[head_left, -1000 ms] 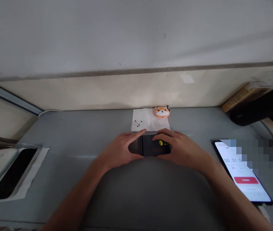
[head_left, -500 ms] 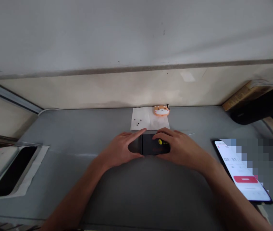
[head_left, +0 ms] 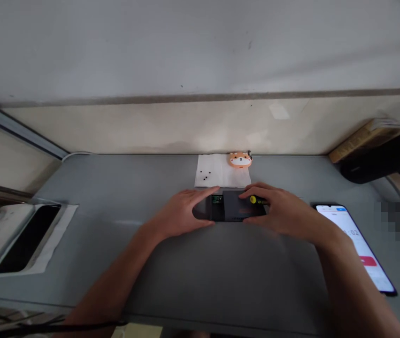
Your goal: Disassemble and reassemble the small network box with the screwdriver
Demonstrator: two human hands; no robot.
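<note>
Two bare hands on one dark case (head_left: 202, 212), mid desk (head_left: 200, 277), just in front of a white paper (head_left: 209, 180). Left hand (head_left: 180, 213) has the left end: thumb along near edge, index straight along far edge, the two spread wide around the case; other fingers bunched behind the index, tips can't be made out. Right hand (head_left: 280, 209) pinches the boxy dark cover (head_left: 233, 206) between thumb at near side and fingers at far side and top. Cover sits right of the left hand, gap between; green circuit board (head_left: 217, 199) shows in that gap. Yellow-ended tool (head_left: 253, 200) tucked in the right hand, end pointing left over the cover; rest hidden by the hand.

Paper: few small dark specks (head_left: 205, 178) on left half, orange-and-white animal-face pouch (head_left: 240, 160) at far right corner. Lit phone (head_left: 355, 233) on desk to the right, partly behind the right forearm. Dark slab (head_left: 29, 239) at far left, on white sheet (head_left: 54, 239). Brown box (head_left: 355, 141) at the back right, black object (head_left: 369, 164) in front of it.
</note>
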